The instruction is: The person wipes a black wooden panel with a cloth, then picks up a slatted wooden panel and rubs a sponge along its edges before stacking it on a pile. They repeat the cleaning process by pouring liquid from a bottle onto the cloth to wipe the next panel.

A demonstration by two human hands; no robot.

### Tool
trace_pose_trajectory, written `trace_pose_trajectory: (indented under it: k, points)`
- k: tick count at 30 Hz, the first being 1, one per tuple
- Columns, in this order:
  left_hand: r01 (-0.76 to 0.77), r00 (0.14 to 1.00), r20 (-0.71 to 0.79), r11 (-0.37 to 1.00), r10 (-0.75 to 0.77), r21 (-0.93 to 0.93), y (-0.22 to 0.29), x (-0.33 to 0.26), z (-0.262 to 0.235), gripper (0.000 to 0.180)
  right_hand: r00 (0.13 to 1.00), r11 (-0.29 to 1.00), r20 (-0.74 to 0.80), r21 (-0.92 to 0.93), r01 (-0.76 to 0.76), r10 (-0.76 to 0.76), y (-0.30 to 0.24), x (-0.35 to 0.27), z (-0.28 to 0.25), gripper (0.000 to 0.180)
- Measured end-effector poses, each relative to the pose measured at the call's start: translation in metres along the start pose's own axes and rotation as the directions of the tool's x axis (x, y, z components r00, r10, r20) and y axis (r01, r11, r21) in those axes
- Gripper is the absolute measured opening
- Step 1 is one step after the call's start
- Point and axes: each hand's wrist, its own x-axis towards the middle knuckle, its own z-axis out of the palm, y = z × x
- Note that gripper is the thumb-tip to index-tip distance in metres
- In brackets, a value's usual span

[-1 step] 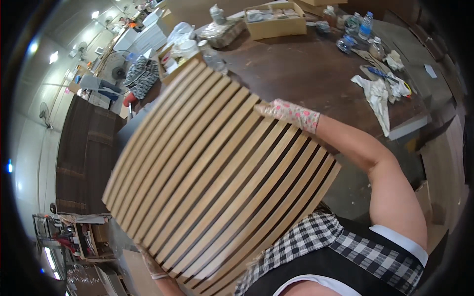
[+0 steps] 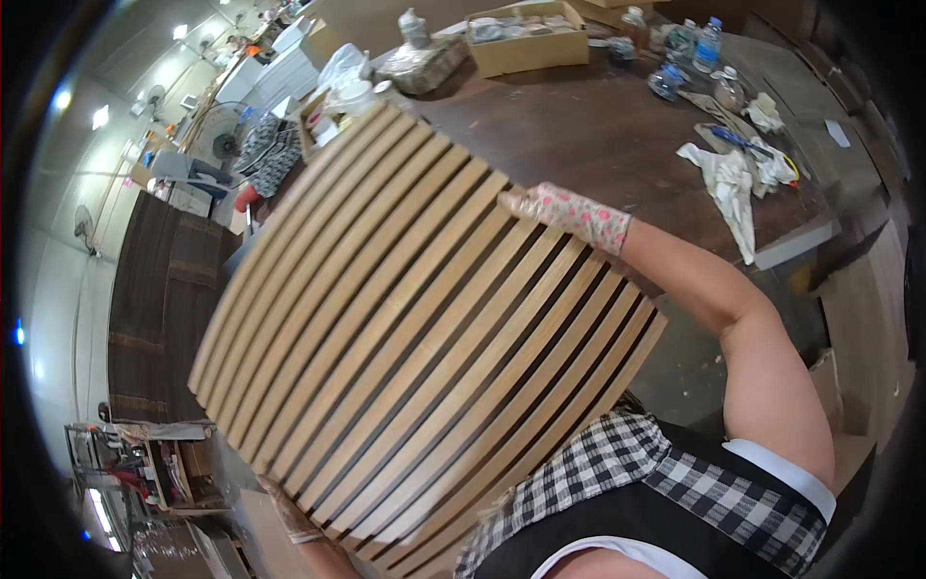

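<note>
Nothing is moving since before — both gloved hands, right hand [image 2: 569, 214] up top and left hand [image 2: 294, 516] at the bottom, are gripping the slatted wooden panel [image 2: 415, 347] mid-frame, keeping it steady.

change: none seen | slatted wooden panel [image 2: 424, 357] unmoved | hands unmoved

Slatted wooden panel [image 2: 415, 347] in both gloved hands, right hand [image 2: 569, 210] on its upper edge
</note>
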Motion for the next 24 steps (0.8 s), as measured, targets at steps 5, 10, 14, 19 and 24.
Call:
trace_pose_trajectory:
  k: [5, 10, 14, 19, 24]
  points:
    - [-0.387, 0.921, 0.005, 0.916, 0.389, 0.102, 0.036, 0.008, 0.05, 0.075, 0.989, 0.93, -0.127, -0.367, 0.024, -0.075, 0.007, -0.037, -0.119, 0.04]
    - [-0.785, 0.594, 0.092, 0.551, 0.799, 0.283, 0.047, 0.035, 0.115, 0.083, 0.678, 0.855, -0.521, -0.335, 0.397, -0.519, 0.008, -0.1, -0.173, 0.021]
    - [-0.682, 0.686, -0.023, 0.632, 0.727, -0.369, 0.055, 0.067, 0.193, 0.076, 0.446, 0.741, -0.602, -0.438, 0.508, -0.662, 0.084, -0.096, -0.248, 0.05]
    - [-0.595, 0.721, -0.068, 0.565, 0.69, -0.571, 0.032, 0.06, 0.286, 0.089, 0.258, 0.813, -0.778, -0.499, 0.301, -0.573, 0.115, -0.112, -0.234, 0.034]
    - [-0.558, 0.712, 0.031, 0.591, 0.702, -0.582, 0.014, 0.065, 0.325, 0.08, 0.276, 0.725, -0.724, -0.678, -0.118, -0.632, 0.182, -0.13, -0.249, 0.043]
